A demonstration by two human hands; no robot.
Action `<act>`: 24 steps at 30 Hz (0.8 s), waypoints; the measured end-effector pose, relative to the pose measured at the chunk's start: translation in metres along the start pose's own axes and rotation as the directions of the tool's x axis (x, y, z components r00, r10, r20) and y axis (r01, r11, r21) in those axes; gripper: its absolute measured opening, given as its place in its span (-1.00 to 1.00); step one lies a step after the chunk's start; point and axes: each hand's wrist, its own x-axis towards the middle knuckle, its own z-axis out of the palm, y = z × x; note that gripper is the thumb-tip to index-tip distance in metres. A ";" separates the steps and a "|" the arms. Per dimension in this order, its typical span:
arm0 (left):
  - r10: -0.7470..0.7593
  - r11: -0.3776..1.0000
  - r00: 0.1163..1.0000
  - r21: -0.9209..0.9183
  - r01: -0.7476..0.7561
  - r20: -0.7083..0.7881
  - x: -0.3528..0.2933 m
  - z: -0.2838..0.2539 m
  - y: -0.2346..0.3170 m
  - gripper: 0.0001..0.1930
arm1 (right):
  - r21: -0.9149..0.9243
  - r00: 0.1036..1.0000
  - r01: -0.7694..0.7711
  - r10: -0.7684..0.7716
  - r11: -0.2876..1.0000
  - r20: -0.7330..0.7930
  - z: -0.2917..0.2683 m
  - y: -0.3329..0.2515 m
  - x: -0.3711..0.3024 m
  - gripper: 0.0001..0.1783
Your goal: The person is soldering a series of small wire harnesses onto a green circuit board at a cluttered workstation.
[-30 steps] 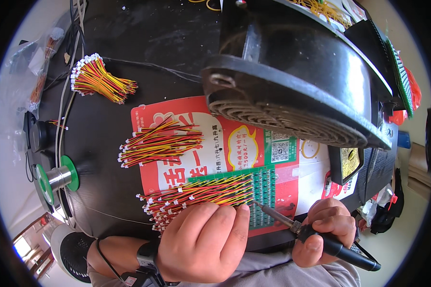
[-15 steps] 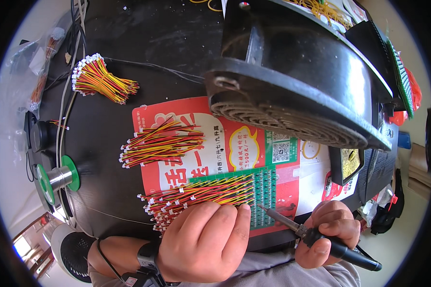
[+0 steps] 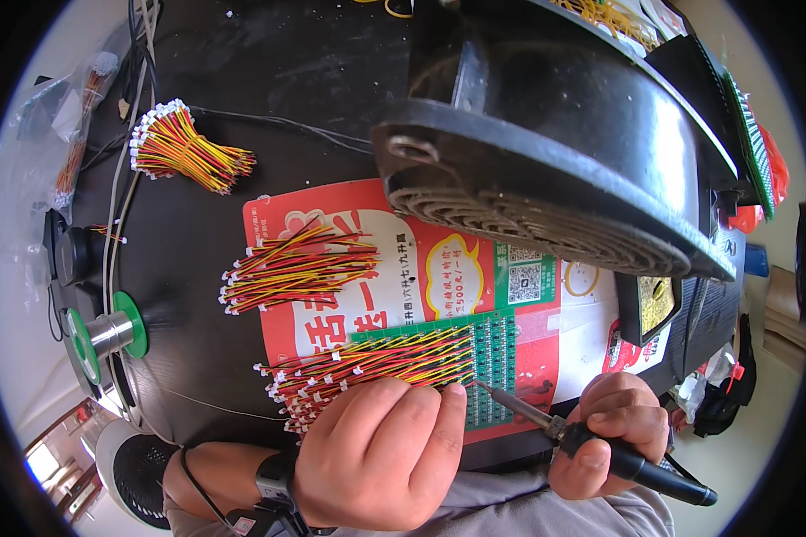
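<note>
My right hand [image 3: 611, 436] is closed round the black handle of a soldering iron [image 3: 631, 467]. The iron's tip reaches left to the green circuit board [image 3: 493, 353], close by my left fingertips. My left hand [image 3: 381, 452] is pinched at the board; its fingers hide whatever is between them. Red, yellow and black wires [image 3: 376, 358] with white plugs lie in rows with their bare-end side over the board, partly under my left hand. Behind them, a loose pile of similar wires [image 3: 304, 268] rests on a red printed sheet [image 3: 421, 201].
A large black fan [image 3: 555, 152] stands over the sheet's far right. The soldering iron's stand with a yellow sponge [image 3: 658, 304] is beside it. At left are a banded wire bundle [image 3: 188, 152], a green solder spool [image 3: 109, 336], grey cables [image 3: 121, 224] and plastic bags [image 3: 45, 161].
The iron's tip has shifted slightly left, nearer my left fingertips. Both hands keep nearly the same place and hold; the whole view has moved a little.
</note>
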 end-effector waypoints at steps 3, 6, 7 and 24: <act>-0.009 1.000 1.000 0.005 0.009 -0.009 0.001 0.001 0.001 -0.76 | -0.017 1.000 -0.004 0.004 1.000 -0.007 0.000 -0.001 0.000 -0.55; -0.039 0.999 0.999 -0.013 0.038 -0.039 -0.007 0.005 0.002 -0.77 | -0.011 1.000 -0.013 0.013 1.000 -0.009 0.000 -0.002 0.000 -0.56; -0.039 0.999 0.999 -0.013 0.038 -0.039 -0.007 0.005 0.002 -0.77 | -0.011 1.000 -0.013 0.012 1.000 -0.009 0.000 -0.002 0.000 -0.56; -0.016 1.000 1.000 0.020 0.016 -0.022 0.000 0.003 0.002 -0.80 | -0.004 0.999 -0.012 0.012 1.000 0.032 -0.003 0.000 0.000 -0.60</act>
